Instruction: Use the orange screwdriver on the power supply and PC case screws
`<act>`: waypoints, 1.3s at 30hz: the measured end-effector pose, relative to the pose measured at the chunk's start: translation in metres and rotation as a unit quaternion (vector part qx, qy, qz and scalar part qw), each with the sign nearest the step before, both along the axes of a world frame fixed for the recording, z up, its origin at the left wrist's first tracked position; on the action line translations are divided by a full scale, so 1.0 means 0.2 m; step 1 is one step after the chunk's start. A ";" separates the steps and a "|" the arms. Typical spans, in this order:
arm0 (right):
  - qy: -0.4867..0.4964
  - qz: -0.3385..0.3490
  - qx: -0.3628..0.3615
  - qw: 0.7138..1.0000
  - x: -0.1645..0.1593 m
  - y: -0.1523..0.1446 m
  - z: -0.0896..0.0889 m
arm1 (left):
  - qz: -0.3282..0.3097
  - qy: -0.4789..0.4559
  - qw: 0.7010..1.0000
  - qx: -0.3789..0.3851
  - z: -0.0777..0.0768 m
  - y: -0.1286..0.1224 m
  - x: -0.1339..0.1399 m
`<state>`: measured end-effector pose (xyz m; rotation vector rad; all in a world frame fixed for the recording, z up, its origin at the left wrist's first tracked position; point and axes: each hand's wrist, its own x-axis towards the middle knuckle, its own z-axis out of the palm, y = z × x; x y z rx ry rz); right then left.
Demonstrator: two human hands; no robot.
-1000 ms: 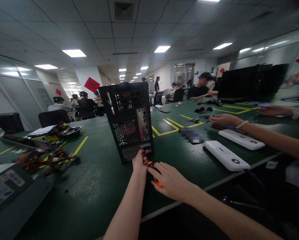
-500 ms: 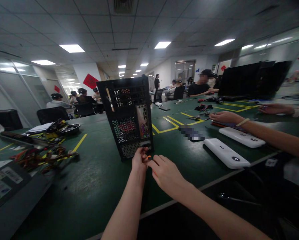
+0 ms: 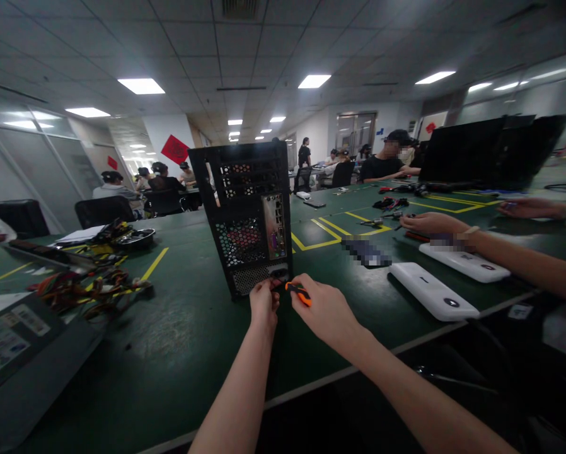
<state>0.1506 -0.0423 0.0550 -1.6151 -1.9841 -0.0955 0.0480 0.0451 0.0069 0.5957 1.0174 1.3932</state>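
Observation:
A black computer case [image 3: 259, 214] stands upright on the green table, its rear panel facing me. Low at its back is a power supply [image 3: 254, 280] with a perforated grille. My left hand [image 3: 264, 296] is closed in a pinch right at that lower corner; whatever lies between the fingertips is too small to make out. Just to its right, my right hand [image 3: 323, 309] grips an orange and black screwdriver [image 3: 299, 293] by the handle. The tool's tip points left towards the left fingertips, and its shaft is hard to see.
Left lies a grey metal unit [image 3: 9, 340] with bundled cables [image 3: 89, 287] and a metal bowl [image 3: 138, 238]. Two white devices [image 3: 432, 290] and a blurred phone [image 3: 365, 251] lie right. A co-worker's arm [image 3: 500, 252] reaches in from the right; dark monitors [image 3: 481, 154] stand behind.
My right hand has lifted and turned, so more of the orange and black screwdriver shows. My left hand stays at the case's lower corner. The view has shifted slightly.

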 end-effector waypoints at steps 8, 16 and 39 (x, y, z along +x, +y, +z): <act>-0.216 0.105 0.060 0.969 0.00 0.04 0.17 | 0.016 0.057 0.998 0.003 -0.01 -0.02 0.00; -0.417 0.225 0.173 0.864 -0.06 0.05 0.08 | 0.024 0.020 0.999 0.044 -0.03 -0.03 -0.01; 0.521 0.047 -0.308 0.795 -0.04 0.07 -0.18 | 0.015 0.021 1.000 -0.007 0.00 -0.02 -0.01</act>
